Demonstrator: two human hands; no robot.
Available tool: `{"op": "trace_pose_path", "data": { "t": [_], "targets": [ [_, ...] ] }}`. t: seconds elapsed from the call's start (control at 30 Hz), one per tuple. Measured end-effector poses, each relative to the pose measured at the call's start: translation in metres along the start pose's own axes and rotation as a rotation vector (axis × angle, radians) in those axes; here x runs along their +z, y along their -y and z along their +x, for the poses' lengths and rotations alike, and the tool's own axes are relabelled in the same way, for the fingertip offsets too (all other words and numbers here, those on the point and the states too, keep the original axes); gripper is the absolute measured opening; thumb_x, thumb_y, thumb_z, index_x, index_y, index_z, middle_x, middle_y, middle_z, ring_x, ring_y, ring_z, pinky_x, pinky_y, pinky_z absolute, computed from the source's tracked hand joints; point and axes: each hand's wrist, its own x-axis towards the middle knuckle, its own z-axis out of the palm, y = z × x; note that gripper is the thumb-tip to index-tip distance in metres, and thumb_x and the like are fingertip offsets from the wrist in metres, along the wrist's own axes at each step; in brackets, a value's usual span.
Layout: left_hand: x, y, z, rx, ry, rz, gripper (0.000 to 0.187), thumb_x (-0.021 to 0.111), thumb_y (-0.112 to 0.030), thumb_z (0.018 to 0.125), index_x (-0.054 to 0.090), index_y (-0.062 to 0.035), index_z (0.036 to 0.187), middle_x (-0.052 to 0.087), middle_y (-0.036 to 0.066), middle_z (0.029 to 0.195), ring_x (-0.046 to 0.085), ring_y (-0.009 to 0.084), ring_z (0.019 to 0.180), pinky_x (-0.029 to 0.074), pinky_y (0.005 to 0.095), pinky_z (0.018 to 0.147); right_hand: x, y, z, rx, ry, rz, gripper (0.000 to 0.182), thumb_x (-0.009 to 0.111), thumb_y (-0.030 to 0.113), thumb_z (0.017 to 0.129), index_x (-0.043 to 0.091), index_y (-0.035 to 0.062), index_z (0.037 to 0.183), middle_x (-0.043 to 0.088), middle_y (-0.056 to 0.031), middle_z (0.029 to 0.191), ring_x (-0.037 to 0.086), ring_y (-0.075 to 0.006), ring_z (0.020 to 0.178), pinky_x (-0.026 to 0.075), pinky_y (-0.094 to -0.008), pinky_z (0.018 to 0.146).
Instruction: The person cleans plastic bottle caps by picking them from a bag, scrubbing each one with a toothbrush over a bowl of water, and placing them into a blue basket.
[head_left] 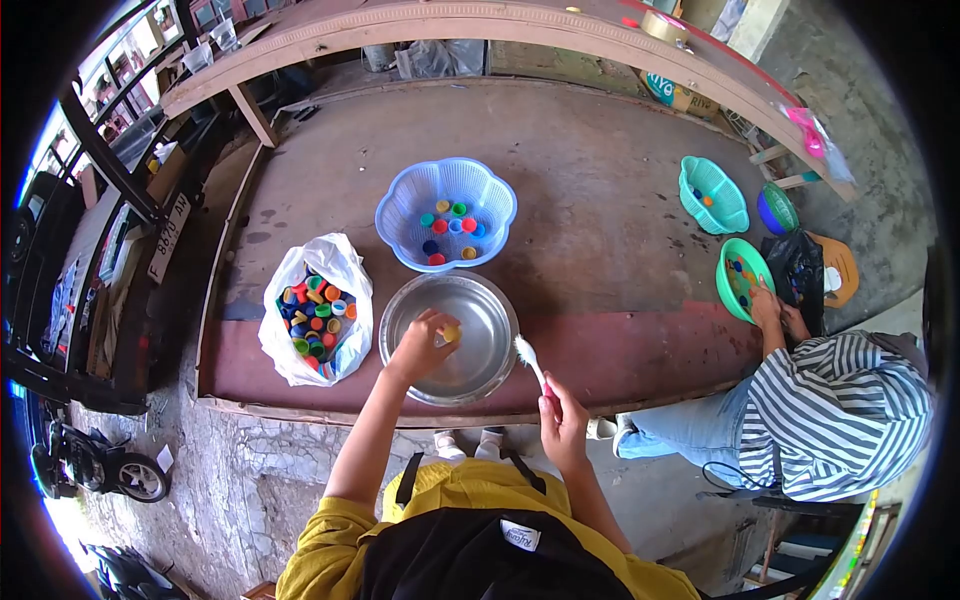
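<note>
My left hand (424, 346) is over the metal basin (490, 365), its fingers closed on a yellow cap (451, 333). In my right hand (563, 418), just right of the basin, is a brush (528, 358) with white bristles and a pink handle, bristles upward. Behind the basin stands a blue scalloped basket (393, 215) with several coloured caps spread over its bottom. A white plastic bag (350, 262), open at the top and full of coloured caps, stands left of the basin.
On the right a seated person in a striped top (835, 410) has both hands at a green bowl (733, 300). Near it are a turquoise basket (728, 215), a blue-green bowl (777, 210) and a black bag (797, 270). A wooden beam (480, 30) runs along the far side.
</note>
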Motion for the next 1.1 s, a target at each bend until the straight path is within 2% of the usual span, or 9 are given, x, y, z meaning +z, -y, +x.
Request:
{"op": "trace_pose_path", "data": {
  "t": [0.03, 0.2, 0.27, 0.37, 0.47, 0.67, 0.7, 0.87, 1.1],
  "targets": [
    [-0.004, -0.004, 0.003, 0.071, -0.027, 0.050, 0.031, 0.074, -0.006, 0.070, 0.063, -0.0049, 0.099, 0.060, 0.010, 0.094, 0.060, 0.0217, 0.082, 0.049, 0.0309, 0.072, 0.000, 0.000, -0.002, 0.003, 0.001, 0.002, 0.030, 0.055, 0.003, 0.089, 0.054, -0.0035, 0.118, 0.063, -0.0182, 0.109, 0.064, -0.0224, 0.092, 0.051, -0.0279, 0.075],
    [-0.036, -0.054, 0.019, 0.100, -0.149, -0.002, 0.040, 0.074, -0.006, 0.068, 0.059, -0.0026, 0.105, 0.060, 0.013, 0.094, 0.062, 0.0267, 0.085, 0.050, 0.0347, 0.076, -0.001, 0.003, 0.000, -0.039, -0.002, -0.033, 0.029, 0.056, 0.003, 0.088, 0.054, -0.0031, 0.117, 0.063, -0.0178, 0.109, 0.064, -0.0229, 0.092, 0.052, -0.0287, 0.074],
    [-0.031, -0.046, 0.021, 0.089, -0.162, -0.039, 0.048, 0.074, -0.006, 0.067, 0.056, -0.0035, 0.111, 0.061, 0.013, 0.095, 0.062, 0.0269, 0.085, 0.050, 0.0348, 0.075, 0.001, 0.001, -0.002, -0.015, 0.005, -0.021, 0.029, 0.056, 0.003, 0.088, 0.054, -0.0030, 0.117, 0.063, -0.0178, 0.109, 0.064, -0.0233, 0.092, 0.052, -0.0287, 0.075],
    [-0.001, 0.020, 0.009, -0.067, 0.032, 0.318, 0.056, 0.076, -0.006, 0.067, 0.054, -0.0061, 0.119, 0.062, 0.010, 0.093, 0.061, 0.0205, 0.083, 0.049, 0.0313, 0.074, 0.004, -0.006, -0.009, -0.020, 0.008, -0.037, 0.029, 0.056, 0.003, 0.088, 0.055, -0.0029, 0.117, 0.063, -0.0178, 0.109, 0.064, -0.0232, 0.091, 0.051, -0.0286, 0.075],
    [-0.007, 0.004, 0.007, 0.015, -0.045, 0.141, 0.061, 0.075, -0.007, 0.067, 0.049, -0.0054, 0.122, 0.061, 0.013, 0.095, 0.062, 0.0276, 0.086, 0.050, 0.0370, 0.076, 0.002, -0.008, -0.010, -0.016, 0.007, -0.041, 0.029, 0.056, 0.003, 0.088, 0.055, -0.0028, 0.117, 0.063, -0.0179, 0.108, 0.064, -0.0238, 0.090, 0.051, -0.0293, 0.075],
    [-0.007, -0.026, 0.008, 0.059, -0.152, 0.003, 0.066, 0.076, -0.007, 0.065, 0.048, -0.0078, 0.125, 0.065, 0.010, 0.090, 0.063, 0.0252, 0.084, 0.050, 0.0371, 0.076, 0.003, -0.011, -0.010, 0.015, 0.007, -0.028, 0.029, 0.054, 0.003, 0.089, 0.055, -0.0026, 0.118, 0.063, -0.0187, 0.107, 0.064, -0.0257, 0.090, 0.051, -0.0309, 0.075],
    [-0.002, -0.021, 0.000, -0.081, -0.020, 0.398, 0.068, 0.076, -0.008, 0.066, 0.046, -0.0097, 0.126, 0.065, 0.011, 0.094, 0.064, 0.0264, 0.086, 0.050, 0.0378, 0.078, 0.003, -0.010, -0.011, 0.017, 0.010, -0.043, 0.030, 0.054, 0.003, 0.089, 0.054, -0.0025, 0.118, 0.063, -0.0186, 0.106, 0.065, -0.0260, 0.090, 0.051, -0.0309, 0.075],
    [0.011, -0.024, -0.020, -0.067, -0.014, 0.134, 0.080, 0.074, -0.004, 0.065, 0.037, -0.0111, 0.135, 0.065, 0.011, 0.095, 0.065, 0.0257, 0.089, 0.051, 0.0359, 0.082, 0.008, -0.011, -0.008, -0.038, -0.041, -0.088, 0.033, 0.054, 0.004, 0.089, 0.054, 0.0009, 0.122, 0.064, -0.0179, 0.097, 0.065, -0.0273, 0.083, 0.051, -0.0324, 0.070],
    [0.012, -0.021, -0.019, 0.012, -0.188, -0.130, 0.086, 0.072, 0.002, 0.065, 0.028, -0.0036, 0.139, 0.066, 0.012, 0.095, 0.065, 0.0242, 0.087, 0.053, 0.0337, 0.079, 0.028, -0.005, 0.010, -0.136, 0.183, -0.229, 0.043, 0.049, -0.002, 0.086, 0.052, 0.0095, 0.128, 0.059, -0.0156, 0.085, 0.058, -0.0314, 0.069, 0.047, -0.0353, 0.063]
  ]
}}
